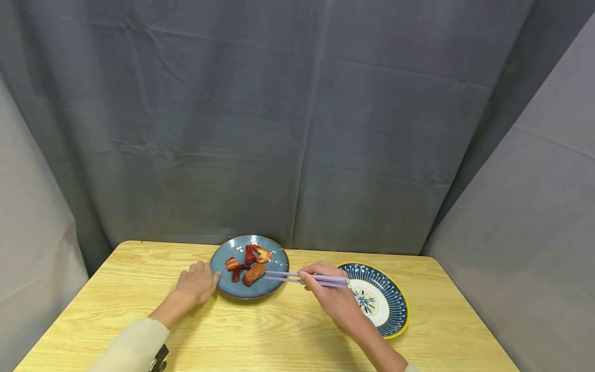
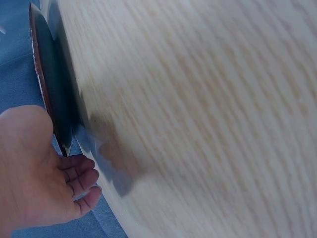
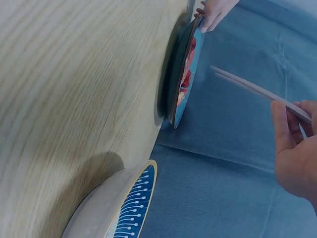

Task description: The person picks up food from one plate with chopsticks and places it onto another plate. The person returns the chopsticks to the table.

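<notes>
Fingers of the right hand (image 1: 335, 299) hold purple chopsticks (image 1: 331, 279), tips slightly apart, above the blue plate (image 1: 231, 288) and clear of its food pieces (image 1: 254, 275). Left hand (image 1: 196, 283) pinches that plate's left rim, thumb on top. Patterned dish (image 1: 394, 311) sits right of the blue plate, same table (image 1: 274, 333).
</notes>
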The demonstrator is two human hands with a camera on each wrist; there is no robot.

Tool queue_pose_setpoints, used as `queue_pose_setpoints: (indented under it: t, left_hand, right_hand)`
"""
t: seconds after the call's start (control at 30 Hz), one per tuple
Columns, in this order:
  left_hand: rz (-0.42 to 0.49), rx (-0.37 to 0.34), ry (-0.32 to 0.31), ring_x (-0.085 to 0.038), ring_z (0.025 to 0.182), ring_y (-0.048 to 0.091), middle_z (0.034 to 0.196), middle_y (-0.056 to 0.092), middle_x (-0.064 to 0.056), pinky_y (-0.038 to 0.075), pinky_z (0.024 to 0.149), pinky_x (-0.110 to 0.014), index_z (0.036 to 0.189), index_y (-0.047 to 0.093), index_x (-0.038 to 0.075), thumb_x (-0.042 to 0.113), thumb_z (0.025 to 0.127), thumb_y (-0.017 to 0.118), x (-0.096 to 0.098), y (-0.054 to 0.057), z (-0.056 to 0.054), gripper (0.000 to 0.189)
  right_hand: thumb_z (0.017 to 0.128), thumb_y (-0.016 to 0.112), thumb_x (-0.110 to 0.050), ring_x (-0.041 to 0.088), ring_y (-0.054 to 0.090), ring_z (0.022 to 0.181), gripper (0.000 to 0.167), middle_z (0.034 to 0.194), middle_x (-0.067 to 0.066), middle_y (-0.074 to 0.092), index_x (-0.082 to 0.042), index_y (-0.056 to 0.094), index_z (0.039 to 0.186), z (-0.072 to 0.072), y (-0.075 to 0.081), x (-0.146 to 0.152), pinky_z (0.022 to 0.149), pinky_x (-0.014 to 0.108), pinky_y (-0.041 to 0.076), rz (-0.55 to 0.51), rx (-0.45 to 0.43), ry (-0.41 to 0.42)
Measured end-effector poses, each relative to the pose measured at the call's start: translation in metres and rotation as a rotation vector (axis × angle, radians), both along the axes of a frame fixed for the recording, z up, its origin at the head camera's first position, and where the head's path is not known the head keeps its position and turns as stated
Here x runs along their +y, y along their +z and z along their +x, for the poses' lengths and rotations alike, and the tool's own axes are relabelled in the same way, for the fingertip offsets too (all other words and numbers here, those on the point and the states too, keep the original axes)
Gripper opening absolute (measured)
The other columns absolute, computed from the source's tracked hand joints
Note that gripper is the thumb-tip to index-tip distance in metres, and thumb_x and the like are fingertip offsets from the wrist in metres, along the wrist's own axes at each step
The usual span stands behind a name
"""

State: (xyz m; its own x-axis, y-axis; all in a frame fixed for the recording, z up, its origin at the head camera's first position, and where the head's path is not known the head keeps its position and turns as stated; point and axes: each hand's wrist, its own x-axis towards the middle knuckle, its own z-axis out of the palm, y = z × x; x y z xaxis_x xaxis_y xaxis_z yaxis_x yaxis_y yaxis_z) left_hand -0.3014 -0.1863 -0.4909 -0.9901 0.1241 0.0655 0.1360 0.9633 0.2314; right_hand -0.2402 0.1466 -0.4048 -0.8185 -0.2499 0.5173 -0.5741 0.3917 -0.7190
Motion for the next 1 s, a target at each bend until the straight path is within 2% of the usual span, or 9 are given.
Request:
queue_pose_setpoints:
  t: [0.2, 0.47, 0.67, 0.87, 1.0]
  left_hand:
    - [-0.002, 0.008, 0.002, -0.037, 0.093, 0.051, 0.091, 0.046, -0.016, 0.044, 0.081, -0.057, 0.11, 0.052, -0.012, 0.03, 0.105, 0.046, 0.001, 0.0, -0.001, 0.043]
    - [0.01, 0.001, 0.003, -0.036, 0.091, 0.051, 0.091, 0.045, -0.016, 0.045, 0.08, -0.056, 0.109, 0.051, -0.012, 0.03, 0.105, 0.046, 0.001, 0.0, 0.0, 0.043]
    - [0.018, 0.0, 0.007, -0.035, 0.089, 0.05, 0.089, 0.044, -0.015, 0.045, 0.079, -0.056, 0.108, 0.051, -0.011, 0.03, 0.105, 0.046, 0.001, 0.0, -0.001, 0.042]
    - [0.021, -0.01, 0.011, -0.035, 0.091, 0.05, 0.09, 0.045, -0.015, 0.044, 0.081, -0.057, 0.109, 0.051, -0.012, 0.03, 0.105, 0.046, 0.002, 0.001, 0.0, 0.042]
    - [0.025, -0.011, 0.012, -0.036, 0.091, 0.051, 0.09, 0.045, -0.016, 0.044, 0.082, -0.057, 0.11, 0.052, -0.012, 0.029, 0.105, 0.046, 0.002, 0.001, 0.0, 0.042]
  right_hand:
    - [0.095, 0.07, -0.016, 0.014, 0.066, 0.07, 0.008, 0.08, -0.002, 0.068, -0.012, 0.076, 0.092, -0.012, -0.002, -0.003, 0.061, 0.028, 0.057, 0.041, -0.028, 0.043]
    - [0.096, 0.068, -0.017, 0.01, 0.066, 0.068, 0.012, 0.082, -0.001, 0.069, -0.008, 0.075, 0.098, -0.023, -0.007, -0.006, 0.058, 0.025, 0.053, 0.088, -0.064, 0.045]
    - [0.095, 0.069, -0.016, 0.007, 0.062, 0.066, 0.009, 0.078, -0.007, 0.066, -0.009, 0.076, 0.097, -0.029, -0.011, -0.011, 0.056, 0.023, 0.049, 0.074, -0.041, 0.044]
    - [0.093, 0.071, -0.013, 0.005, 0.06, 0.066, 0.008, 0.077, -0.002, 0.067, -0.009, 0.077, 0.096, -0.036, -0.019, -0.015, 0.055, 0.022, 0.048, 0.07, 0.001, 0.047]
    - [0.092, 0.072, -0.012, 0.005, 0.061, 0.066, 0.01, 0.078, -0.002, 0.068, -0.006, 0.077, 0.098, -0.039, -0.022, -0.019, 0.056, 0.023, 0.049, 0.065, -0.002, 0.052]
